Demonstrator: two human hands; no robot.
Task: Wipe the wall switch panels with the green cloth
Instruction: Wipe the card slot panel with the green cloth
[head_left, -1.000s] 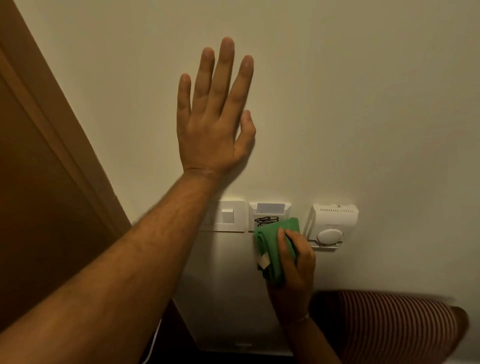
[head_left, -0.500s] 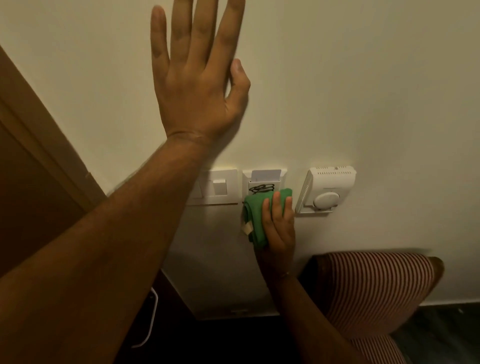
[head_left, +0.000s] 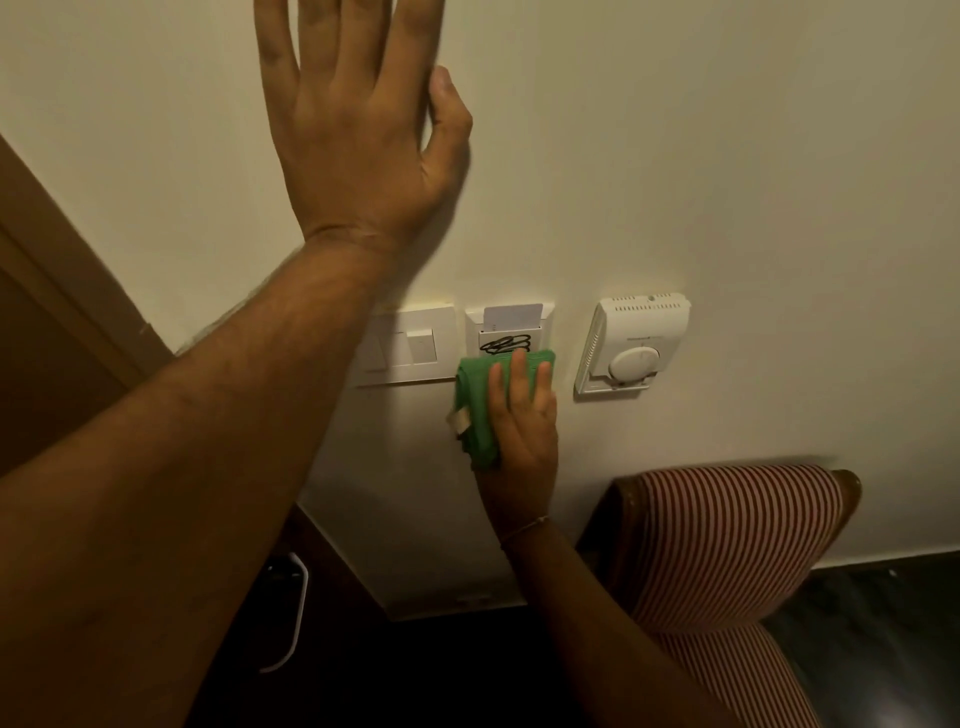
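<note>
Step in hand: right hand (head_left: 522, 415) is pressing the green cloth (head_left: 480, 402) flat-fingered against the card-slot panel (head_left: 509, 332) (lower edge, seemingly). Left hand (head_left: 358, 119) is bracing spread on the wall (head_left: 675, 156). Next: upward strokes, then neighbouring panels.

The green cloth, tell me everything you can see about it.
The green cloth is a soft fabric, folded into a thick pad with layered edges showing on its left side and a small pale tag there. The right hand presses it flat against the wall, fingers spread over its right half. Its top edge covers the bottom of the middle card-holder panel, just under a black scribble; the rest hangs below the panel.
</note>
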